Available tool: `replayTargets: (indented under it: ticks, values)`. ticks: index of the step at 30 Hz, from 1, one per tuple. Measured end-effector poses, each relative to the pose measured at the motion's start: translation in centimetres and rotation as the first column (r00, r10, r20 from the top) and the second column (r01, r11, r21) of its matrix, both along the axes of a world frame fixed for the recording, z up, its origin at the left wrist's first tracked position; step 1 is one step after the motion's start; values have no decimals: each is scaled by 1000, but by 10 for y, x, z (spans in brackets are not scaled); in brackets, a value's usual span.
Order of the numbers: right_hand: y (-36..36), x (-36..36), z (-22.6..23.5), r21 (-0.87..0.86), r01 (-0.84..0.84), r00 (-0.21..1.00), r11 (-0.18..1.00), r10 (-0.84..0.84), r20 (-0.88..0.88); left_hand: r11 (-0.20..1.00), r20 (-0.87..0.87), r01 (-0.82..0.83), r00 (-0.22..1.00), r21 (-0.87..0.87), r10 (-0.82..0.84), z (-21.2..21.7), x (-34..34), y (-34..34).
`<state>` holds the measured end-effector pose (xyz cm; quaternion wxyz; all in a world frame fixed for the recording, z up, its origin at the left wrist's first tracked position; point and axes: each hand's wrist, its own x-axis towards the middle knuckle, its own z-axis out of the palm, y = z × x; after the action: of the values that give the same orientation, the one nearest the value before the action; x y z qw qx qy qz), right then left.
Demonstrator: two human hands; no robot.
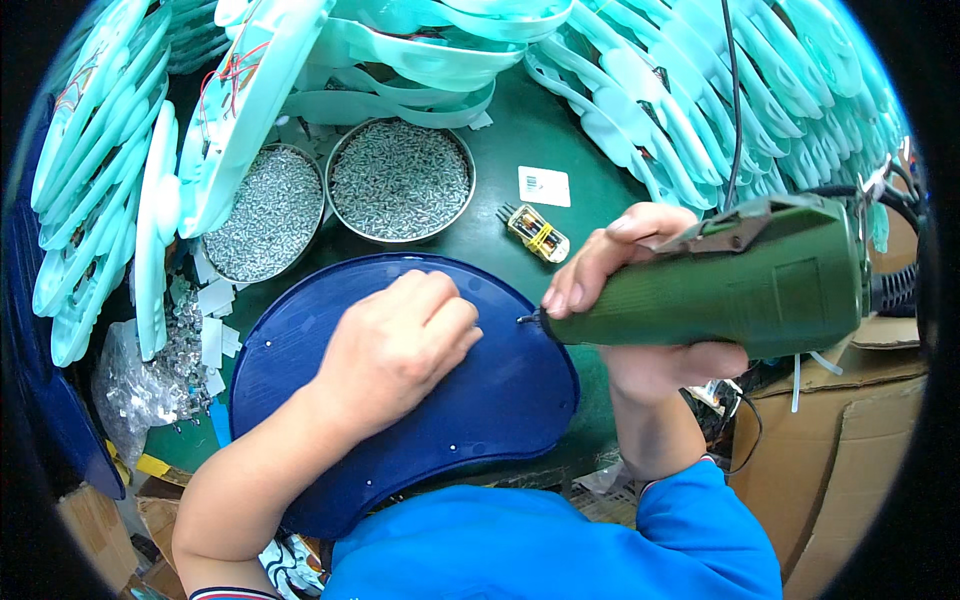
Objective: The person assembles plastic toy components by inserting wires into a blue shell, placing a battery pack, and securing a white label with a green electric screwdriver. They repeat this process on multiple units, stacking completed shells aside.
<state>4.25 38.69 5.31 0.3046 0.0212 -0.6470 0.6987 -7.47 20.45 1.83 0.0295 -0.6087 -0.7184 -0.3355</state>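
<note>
Green worktop [500,170] under panel [510,400] | screws [400,180] beyond panel, cartons [870,450] right | left fingers [455,325] curled, pinch unclear | right fingers [580,280] clasp driver [720,285]

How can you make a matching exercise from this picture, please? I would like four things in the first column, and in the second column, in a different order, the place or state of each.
Column one
1. Left hand
2. Right hand
3. Round containers
4. White card

Column two
A. Filled with small silvery metal pieces
B. Flat on the green tabletop, with dark printed bars
C. Over the dark blue panel
D. Wrapped around the green power tool

Right pairs: 1-C, 2-D, 3-A, 4-B
</note>
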Motion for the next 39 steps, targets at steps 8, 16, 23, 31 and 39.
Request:
replayTargets:
  ticks: [8,16,23,31,39]
  values:
    - [8,-3,-13,-65,-139,981,988,128,-144,998,39,35,999,48,-37,-17,15,19]
    - [11,44,1,-107,-185,935,977,141,-325,978,174,160,968,132,-182,-18,47,30]
    - [13,76,-12,-10,-170,951,985,162,-262,967,201,233,947,104,-250,-19,69,26]
    - [14,74,-38,51,-148,984,988,152,-95,974,124,222,966,46,-226,-19,70,18]
    - [0,47,-19,-83,-166,945,983,134,-299,994,172,62,982,91,-77,-14,53,0]
